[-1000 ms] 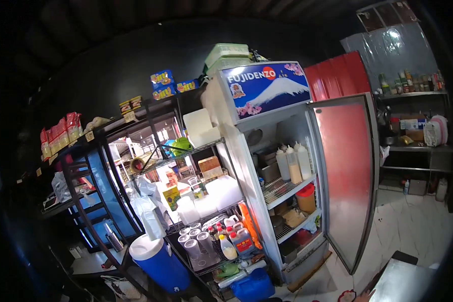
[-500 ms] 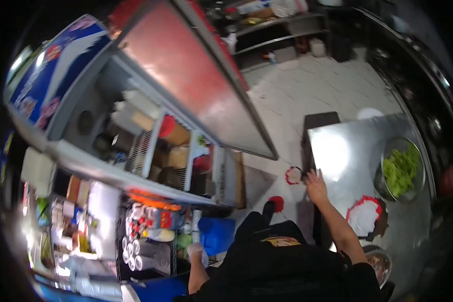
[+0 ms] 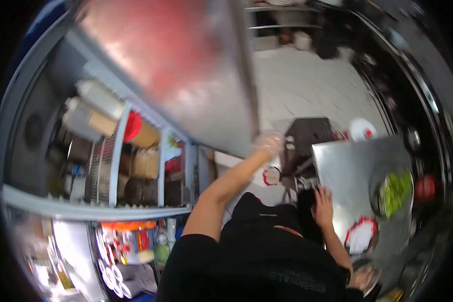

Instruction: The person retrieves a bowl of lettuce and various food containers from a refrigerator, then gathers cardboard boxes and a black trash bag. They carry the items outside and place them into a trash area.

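Note:
My left hand point(image 3: 270, 143), in a clear plastic glove, is stretched forward to the outer edge of the open refrigerator door point(image 3: 186, 65). It appears to touch that edge, but its fingers are blurred. The refrigerator's compartments point(image 3: 118, 166) stand exposed on the left, with a red-lidded tub point(image 3: 132, 126) and several other containers inside. On the right, my right hand point(image 3: 324, 205) lies with fingers extended at the near edge of the metal table point(image 3: 352, 161), holding nothing.
A bowl of green lettuce point(image 3: 395, 194) and a white, red-rimmed item point(image 3: 361, 235) sit on the table. A dark perforated crate or stool point(image 3: 309, 136) stands beyond the table's left corner. Shelving with bottles and cups point(image 3: 128, 251) is at lower left. Pale tiled floor point(image 3: 307, 85) lies ahead.
My left hand has swung up from beside the lower-left shelving to the refrigerator door's edge. My right hand remains at the table edge. The view has shifted closer to the refrigerator.

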Available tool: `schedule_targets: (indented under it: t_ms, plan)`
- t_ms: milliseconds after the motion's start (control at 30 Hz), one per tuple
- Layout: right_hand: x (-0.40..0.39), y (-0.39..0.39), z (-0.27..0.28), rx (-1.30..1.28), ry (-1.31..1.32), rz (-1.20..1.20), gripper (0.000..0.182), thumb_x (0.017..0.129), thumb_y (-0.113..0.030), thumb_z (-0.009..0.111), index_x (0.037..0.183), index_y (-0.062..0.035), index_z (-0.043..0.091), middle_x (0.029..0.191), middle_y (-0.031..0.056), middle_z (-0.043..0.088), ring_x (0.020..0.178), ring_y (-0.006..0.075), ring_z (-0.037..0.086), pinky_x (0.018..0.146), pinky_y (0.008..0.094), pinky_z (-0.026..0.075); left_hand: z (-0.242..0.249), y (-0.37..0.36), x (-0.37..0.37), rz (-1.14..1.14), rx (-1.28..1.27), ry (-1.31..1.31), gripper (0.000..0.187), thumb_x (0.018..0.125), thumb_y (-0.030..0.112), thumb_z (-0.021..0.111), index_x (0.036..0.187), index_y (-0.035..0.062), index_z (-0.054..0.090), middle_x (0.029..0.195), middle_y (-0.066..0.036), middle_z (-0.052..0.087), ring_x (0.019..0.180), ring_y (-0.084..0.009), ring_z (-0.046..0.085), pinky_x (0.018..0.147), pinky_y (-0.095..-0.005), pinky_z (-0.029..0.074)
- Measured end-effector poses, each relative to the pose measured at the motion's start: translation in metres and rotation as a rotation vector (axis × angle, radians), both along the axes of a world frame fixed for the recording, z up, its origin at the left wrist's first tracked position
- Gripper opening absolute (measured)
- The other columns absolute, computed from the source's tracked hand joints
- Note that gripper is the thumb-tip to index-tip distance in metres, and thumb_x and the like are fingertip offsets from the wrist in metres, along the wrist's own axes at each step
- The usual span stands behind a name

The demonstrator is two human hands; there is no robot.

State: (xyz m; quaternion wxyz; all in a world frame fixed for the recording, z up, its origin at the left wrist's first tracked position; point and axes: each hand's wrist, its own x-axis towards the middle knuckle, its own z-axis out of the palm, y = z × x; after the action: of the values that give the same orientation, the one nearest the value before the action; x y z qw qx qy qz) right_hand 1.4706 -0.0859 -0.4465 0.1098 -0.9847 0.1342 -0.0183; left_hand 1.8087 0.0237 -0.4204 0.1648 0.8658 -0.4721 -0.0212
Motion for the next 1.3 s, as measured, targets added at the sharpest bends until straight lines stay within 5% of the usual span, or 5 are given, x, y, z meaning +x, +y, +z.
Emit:
schedule_targets:
  t_ms: [300,400,467,867,1300]
  plan:
    - [0.006,-0.002,-0.01,0.027,-0.033,0.07,0.073,0.069,-0.014,0.058,0.135,0.0002,0.032,0.143,0.0193,0.029,0.135,0.0394,0.02,0.11,0.052,0.014,-0.186,0.096,-0.008,-0.016,-0.28,0.383,0.016,0.077,0.012,0.049,0.087,0.0038,0.059,0.072,-0.017,0.062,0.07,-0.0293,0.063,0.062,-0.043,0.052]
    - [0.004,-0.021,-0.052,-0.055,-0.141,0.096,0.072,0.069,-0.016,0.057,0.135,-0.0005,0.033,0.139,0.0199,0.035,0.13,0.0407,0.028,0.107,0.053,0.019,-0.144,0.114,-0.017,0.403,-0.45,0.505,0.009,0.08,0.011,0.049,0.081,0.0061,0.056,0.071,-0.013,0.06,0.064,-0.0253,0.06,0.057,-0.0392,0.051]
    - [0.03,-0.027,-0.048,0.008,-0.033,-0.061,0.07,0.069,-0.016,0.058,0.133,-0.001,0.035,0.133,0.0196,0.041,0.123,0.0411,0.035,0.102,0.0524,0.025,-0.101,0.103,-0.011,0.715,-0.117,0.445,0.068,0.073,0.015,0.047,0.137,-0.0019,0.028,0.12,-0.024,0.053,0.088,-0.0317,0.061,0.078,-0.0406,0.049]
    - [0.294,0.063,0.085,0.448,-0.439,0.597,0.045,0.079,0.001,0.054,0.123,0.002,0.046,0.124,0.0221,0.045,0.116,0.0383,0.043,0.099,0.0438,0.033,-0.077,0.112,0.033,0.33,-0.107,0.33,0.043,0.08,0.014,0.047,0.122,0.0046,0.05,0.097,-0.019,0.061,0.08,-0.0309,0.059,0.073,-0.0433,0.048]
    - [0.446,0.297,0.144,0.702,-0.312,0.962,0.045,0.079,0.001,0.057,0.123,-0.0017,0.046,0.12,0.0193,0.049,0.099,0.034,0.056,0.084,0.0383,0.047,0.13,0.381,0.012,1.234,-0.824,0.221,0.027,0.089,0.011,0.052,0.115,0.0063,0.058,0.092,-0.015,0.067,0.083,-0.0234,0.066,0.074,-0.0322,0.05]
